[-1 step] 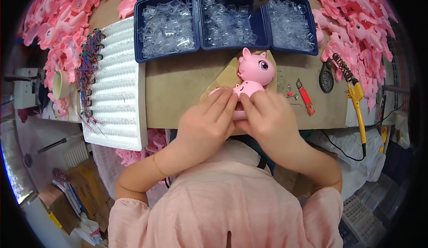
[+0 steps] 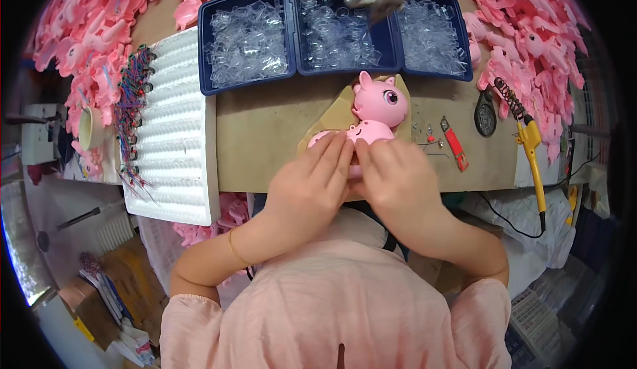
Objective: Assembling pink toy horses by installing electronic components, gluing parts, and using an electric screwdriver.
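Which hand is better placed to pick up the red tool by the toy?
Right. The right hand lies just below the red tool; the left hand sits across the pink toy.

1. A brown table (image 2: 265,130) carries the work area.
2. Three dark blue trays (image 2: 295,37) stand side by side at the table's far edge, each filled with small clear plastic parts (image 2: 247,40).
3. A white ridged foam sheet (image 2: 174,130) lies at the left, hanging over the table's near edge.
4. A bundle of coloured wires (image 2: 131,113) runs along the foam sheet's left side.
5. Heaps of pink toy shells (image 2: 79,30) pile up at the far left and far right (image 2: 531,30).
6. A yellow-handled soldering iron (image 2: 531,150) lies at the right, its coiled stand (image 2: 507,97) just beyond it.
7. A small red tool (image 2: 455,147) lies near the soldering iron.
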